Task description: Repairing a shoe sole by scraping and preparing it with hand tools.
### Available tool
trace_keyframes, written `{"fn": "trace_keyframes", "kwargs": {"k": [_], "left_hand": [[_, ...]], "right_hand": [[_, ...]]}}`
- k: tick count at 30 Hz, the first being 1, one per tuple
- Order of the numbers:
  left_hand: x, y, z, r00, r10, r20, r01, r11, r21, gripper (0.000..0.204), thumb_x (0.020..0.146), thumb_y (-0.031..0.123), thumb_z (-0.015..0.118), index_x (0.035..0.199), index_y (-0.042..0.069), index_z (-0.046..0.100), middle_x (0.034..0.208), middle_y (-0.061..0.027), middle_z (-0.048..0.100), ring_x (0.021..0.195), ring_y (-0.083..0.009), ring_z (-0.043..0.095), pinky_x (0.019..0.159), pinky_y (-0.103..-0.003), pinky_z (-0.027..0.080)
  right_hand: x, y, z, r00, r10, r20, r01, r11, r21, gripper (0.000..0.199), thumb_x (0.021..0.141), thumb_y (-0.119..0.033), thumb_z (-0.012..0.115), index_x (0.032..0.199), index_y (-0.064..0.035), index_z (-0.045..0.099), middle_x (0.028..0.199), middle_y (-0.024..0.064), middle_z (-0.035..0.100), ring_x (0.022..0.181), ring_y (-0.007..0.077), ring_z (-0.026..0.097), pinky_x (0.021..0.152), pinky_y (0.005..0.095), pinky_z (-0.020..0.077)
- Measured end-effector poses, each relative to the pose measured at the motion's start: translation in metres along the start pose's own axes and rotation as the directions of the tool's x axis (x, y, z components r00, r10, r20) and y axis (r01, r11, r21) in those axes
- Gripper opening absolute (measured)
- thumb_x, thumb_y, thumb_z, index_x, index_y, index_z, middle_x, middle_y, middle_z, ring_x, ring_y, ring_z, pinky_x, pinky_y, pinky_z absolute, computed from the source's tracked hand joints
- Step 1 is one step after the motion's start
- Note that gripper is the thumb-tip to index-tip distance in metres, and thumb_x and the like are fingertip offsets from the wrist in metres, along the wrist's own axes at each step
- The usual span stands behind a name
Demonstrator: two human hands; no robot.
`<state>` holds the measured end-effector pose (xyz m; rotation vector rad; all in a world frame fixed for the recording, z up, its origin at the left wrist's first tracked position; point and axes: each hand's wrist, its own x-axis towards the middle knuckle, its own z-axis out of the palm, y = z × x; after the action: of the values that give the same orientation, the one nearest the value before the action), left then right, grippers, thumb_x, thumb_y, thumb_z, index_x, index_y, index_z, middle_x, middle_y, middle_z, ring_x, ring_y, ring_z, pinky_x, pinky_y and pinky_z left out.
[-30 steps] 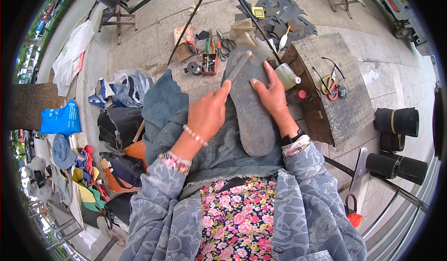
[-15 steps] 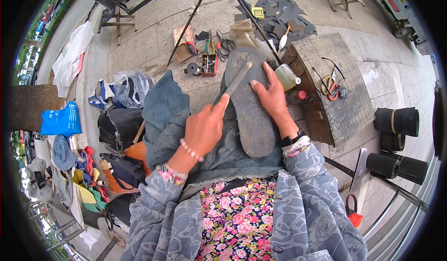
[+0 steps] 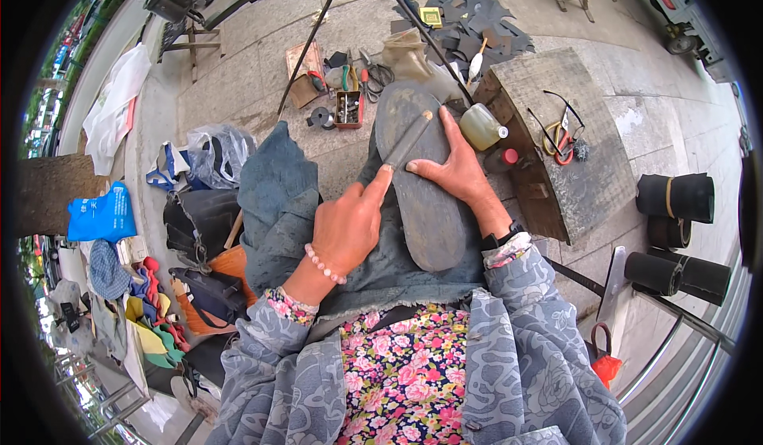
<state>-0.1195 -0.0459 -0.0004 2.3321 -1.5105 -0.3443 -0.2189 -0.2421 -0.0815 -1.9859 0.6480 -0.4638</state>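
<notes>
Head view: The left hand (image 3: 346, 226) grips a narrow grey tool (image 3: 409, 140), with the index finger extended along it and the remaining fingers curled closed. The tool slants up and to the right across the upper part of a dark shoe sole (image 3: 433, 222); its pale tip is at the far end. Whether the tool presses on the surface cannot be told.

The right hand (image 3: 459, 168) grips the sole at its right edge. The thumb lies on the upper face; the index finger extends along the edge; the other fingertips are hidden.

The sole is positioned above a blue-grey cloth (image 3: 278, 207) on the lap, heel end toward the body. Right of the sole are a bottle (image 3: 480, 127), a red-capped jar (image 3: 499, 162) and a wooden box (image 3: 604, 167) carrying scissors (image 3: 564, 148).
</notes>
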Motion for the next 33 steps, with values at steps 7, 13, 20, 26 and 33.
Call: {"fn": "trace_keyframes", "kwargs": {"k": [7,13,20,26,33], "left_hand": [[0.041,-0.007,0.005,0.994,0.027,-0.107,-0.018,0.996,0.085,0.048,0.086,0.007,0.056,0.133,0.012,0.051,0.077,-0.0150,0.060,0.064,-0.0349,0.061,0.055,-0.045,0.047],[-0.004,0.006,0.007,1.000,-0.002,0.007,0.002,0.999,0.042,0.047,0.086,0.008,0.056,0.132,0.013,0.052,0.076,-0.0136,0.060,0.064,-0.0340,0.061,0.055,-0.044,0.048],[0.041,-0.014,0.010,0.994,0.005,-0.111,0.002,0.998,0.064,0.049,0.086,0.008,0.056,0.134,0.013,0.049,0.077,-0.0146,0.060,0.065,-0.0344,0.061,0.055,-0.044,0.047],[0.005,-0.003,0.012,0.998,0.019,-0.067,-0.019,1.000,0.000,0.049,0.086,0.007,0.057,0.134,0.012,0.050,0.078,-0.0155,0.059,0.065,-0.0356,0.060,0.056,-0.044,0.047],[0.036,-0.016,0.013,0.991,0.008,-0.132,-0.011,1.000,-0.021,0.046,0.086,0.009,0.056,0.132,0.013,0.052,0.077,-0.0163,0.060,0.064,-0.0367,0.060,0.056,-0.046,0.048]], "right_hand": [[-0.001,-0.009,0.008,0.998,0.054,-0.036,-0.055,0.998,-0.029,0.115,0.059,-0.036,0.086,0.144,0.0071,0.022,0.143,0.0281,0.037,0.133,0.0369,0.038,0.110,0.0390,0.0311],[-0.004,-0.009,0.005,0.996,0.072,-0.044,-0.076,0.993,-0.093,0.116,0.059,-0.034,0.086,0.145,0.0062,0.020,0.143,0.0272,0.036,0.133,0.0371,0.038,0.110,0.0388,0.0316],[-0.001,-0.015,0.008,0.999,0.026,-0.038,-0.029,0.996,-0.080,0.116,0.058,-0.032,0.086,0.145,0.0065,0.020,0.143,0.0276,0.036,0.133,0.0370,0.038,0.111,0.0385,0.0312],[-0.003,-0.010,0.006,0.997,0.060,-0.039,-0.062,0.996,-0.059,0.115,0.058,-0.031,0.087,0.145,0.0065,0.021,0.143,0.0277,0.037,0.134,0.0366,0.037,0.110,0.0384,0.0313],[-0.001,-0.015,0.007,0.998,0.054,-0.036,-0.056,0.996,-0.068,0.113,0.059,-0.031,0.086,0.144,0.0061,0.022,0.142,0.0274,0.038,0.134,0.0365,0.037,0.111,0.0385,0.0311]]}}
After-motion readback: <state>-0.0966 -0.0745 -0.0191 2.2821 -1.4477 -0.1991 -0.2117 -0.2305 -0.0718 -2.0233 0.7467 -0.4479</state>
